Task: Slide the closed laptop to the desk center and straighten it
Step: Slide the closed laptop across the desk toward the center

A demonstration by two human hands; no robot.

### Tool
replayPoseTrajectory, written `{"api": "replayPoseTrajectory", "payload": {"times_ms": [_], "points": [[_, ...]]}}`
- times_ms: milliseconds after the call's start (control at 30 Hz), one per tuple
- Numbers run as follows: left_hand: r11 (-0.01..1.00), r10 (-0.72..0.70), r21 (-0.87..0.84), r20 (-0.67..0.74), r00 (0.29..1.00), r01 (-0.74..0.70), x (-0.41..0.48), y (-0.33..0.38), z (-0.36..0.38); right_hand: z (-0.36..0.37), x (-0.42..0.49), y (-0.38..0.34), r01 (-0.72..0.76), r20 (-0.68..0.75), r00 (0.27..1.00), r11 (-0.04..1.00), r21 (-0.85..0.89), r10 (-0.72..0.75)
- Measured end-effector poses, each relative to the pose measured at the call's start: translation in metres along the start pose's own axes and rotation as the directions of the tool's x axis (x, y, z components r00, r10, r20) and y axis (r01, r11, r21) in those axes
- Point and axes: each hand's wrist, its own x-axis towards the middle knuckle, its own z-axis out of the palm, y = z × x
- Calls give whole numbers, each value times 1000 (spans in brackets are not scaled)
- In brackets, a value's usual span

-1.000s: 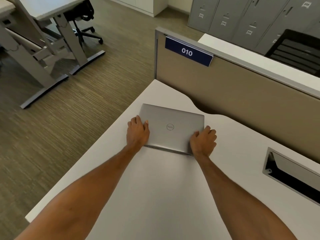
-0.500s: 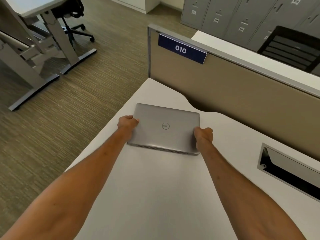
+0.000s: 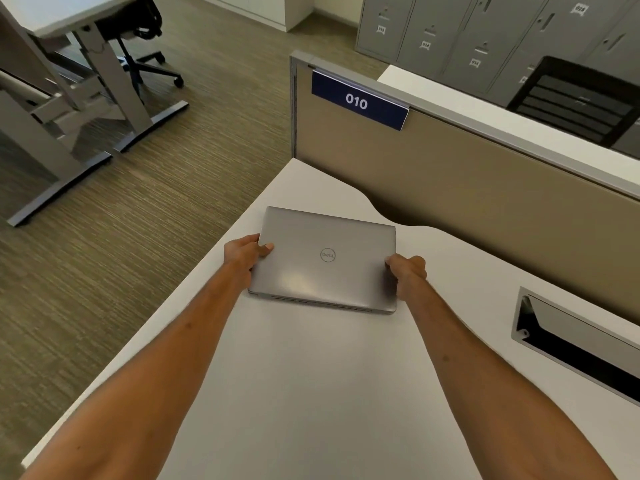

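Observation:
A closed silver laptop (image 3: 325, 259) with a round logo on its lid lies on the white desk (image 3: 329, 393), near the desk's far left corner and turned a little off the desk's lines. My left hand (image 3: 244, 252) grips its left edge, thumb on the lid. At the right edge, my right hand (image 3: 407, 271) holds the laptop with its fingers curled around the side. The near edge of the laptop shows vent slots.
A tan partition (image 3: 467, 188) with a blue "010" sign (image 3: 358, 100) runs behind the desk. A cable cut-out (image 3: 575, 341) sits in the desk at right. The desk's left edge drops to carpet; another desk (image 3: 86, 64) and chair stand far left.
Both hands moved from resting on the lid's near corners to gripping the laptop's left and right edges. The laptop has turned slightly and sits a little nearer to me.

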Motion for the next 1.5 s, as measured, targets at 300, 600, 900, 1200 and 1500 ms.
{"api": "replayPoseTrajectory", "payload": {"times_ms": [300, 600, 900, 1200, 1500], "points": [[1000, 3, -17, 5, 1000, -3, -14, -11, -5, -7, -3, 5, -11, 26, 1000, 997, 81, 9], [999, 26, -25, 6, 1000, -25, -47, -28, -5, -25, -16, 28, -24, 21, 1000, 991, 134, 21], [998, 55, -10, 21, 998, -55, -100, -60, 1, -80, -44, 67, 3, 11, 1000, 991, 131, -4], [999, 46, -9, 104, 993, -45, -187, -119, 25, -163, -68, 143, -39, -1, 999, 988, 146, 39], [999, 31, 7, 135, 990, -32, -257, -189, 61, -250, -83, 226, -76, -33, 996, 985, 153, 82]]}}
